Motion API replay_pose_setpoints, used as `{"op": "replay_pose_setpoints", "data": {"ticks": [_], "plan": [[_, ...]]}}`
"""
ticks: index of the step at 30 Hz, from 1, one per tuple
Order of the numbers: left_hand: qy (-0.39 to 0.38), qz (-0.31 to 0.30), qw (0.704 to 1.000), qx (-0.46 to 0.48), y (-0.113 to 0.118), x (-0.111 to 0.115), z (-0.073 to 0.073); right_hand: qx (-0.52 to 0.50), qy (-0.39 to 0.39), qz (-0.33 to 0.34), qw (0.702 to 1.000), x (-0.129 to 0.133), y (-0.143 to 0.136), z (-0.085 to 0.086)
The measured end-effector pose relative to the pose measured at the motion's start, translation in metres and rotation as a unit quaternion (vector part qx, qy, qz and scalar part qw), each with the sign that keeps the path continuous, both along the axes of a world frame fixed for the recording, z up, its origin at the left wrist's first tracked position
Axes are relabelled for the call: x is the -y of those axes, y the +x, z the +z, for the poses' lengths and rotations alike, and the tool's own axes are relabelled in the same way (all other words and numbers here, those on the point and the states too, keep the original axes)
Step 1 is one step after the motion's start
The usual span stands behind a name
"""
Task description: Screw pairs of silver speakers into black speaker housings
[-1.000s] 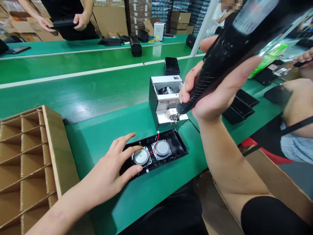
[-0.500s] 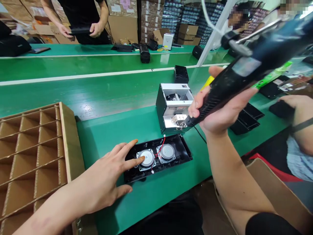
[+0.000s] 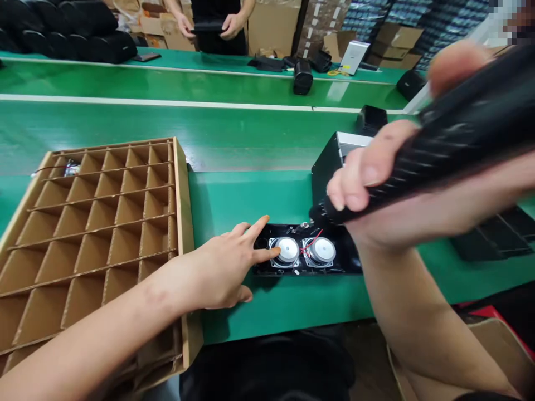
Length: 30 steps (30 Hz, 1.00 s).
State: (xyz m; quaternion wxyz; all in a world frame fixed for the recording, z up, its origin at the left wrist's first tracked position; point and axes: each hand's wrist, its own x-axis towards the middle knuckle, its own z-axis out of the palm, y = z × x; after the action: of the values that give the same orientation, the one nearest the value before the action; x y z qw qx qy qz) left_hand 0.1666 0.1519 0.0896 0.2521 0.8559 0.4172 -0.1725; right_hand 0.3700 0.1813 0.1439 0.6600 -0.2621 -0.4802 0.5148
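Observation:
Two round silver speakers, a left one (image 3: 288,250) and a right one (image 3: 322,251), sit in a long black housing (image 3: 348,257) on the green table, with red wires between them. My left hand (image 3: 234,262) has its fingers spread over the housing's left end, a fingertip touching the left speaker. My right hand (image 3: 376,178) is wrapped round a black power screwdriver (image 3: 438,145), held slanting down. The tool's tip is over the upper edge of the housing, near the left speaker's upper right; its exact contact is blurred.
A divided cardboard box (image 3: 180,195) stands at the left. Behind my right hand is a metal-topped machine (image 3: 326,167). Across the green line, a person (image 3: 219,28) holds a dark object near black speaker cases (image 3: 92,33).
The view has shifted left. My right hand has brought the screwdriver from the machine to the housing. My left hand stays spread on the housing.

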Motion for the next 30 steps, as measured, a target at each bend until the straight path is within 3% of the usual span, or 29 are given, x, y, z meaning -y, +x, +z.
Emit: {"op": "replay_pose_setpoints", "data": {"ticks": [5,8,12,19,23,27,30], "plan": [[0.020,-0.008,1.000,-0.016,0.002,0.000,-0.001,-0.035,0.076,0.002,0.996,-0.011,-0.047,-0.039],[0.037,-0.010,0.999,-0.003,0.001,0.000,-0.002,-0.025,0.069,0.020,0.997,-0.017,-0.051,-0.060],[0.051,-0.015,0.999,0.003,0.001,-0.001,-0.002,-0.009,0.078,0.025,0.997,-0.018,-0.050,-0.073],[0.065,-0.009,0.997,0.041,-0.005,-0.002,-0.006,-0.013,0.062,0.023,0.998,-0.019,-0.052,-0.072],[0.032,0.007,0.994,0.107,-0.013,-0.012,-0.006,-0.040,0.084,-0.035,0.995,-0.021,-0.048,-0.061],[0.176,0.104,0.960,0.194,-0.001,-0.016,-0.021,-0.062,0.089,-0.072,0.991,-0.022,-0.034,-0.051],[0.222,0.118,0.951,0.178,0.017,-0.011,-0.038,-0.066,0.101,-0.079,0.990,-0.025,-0.020,-0.049]]}}
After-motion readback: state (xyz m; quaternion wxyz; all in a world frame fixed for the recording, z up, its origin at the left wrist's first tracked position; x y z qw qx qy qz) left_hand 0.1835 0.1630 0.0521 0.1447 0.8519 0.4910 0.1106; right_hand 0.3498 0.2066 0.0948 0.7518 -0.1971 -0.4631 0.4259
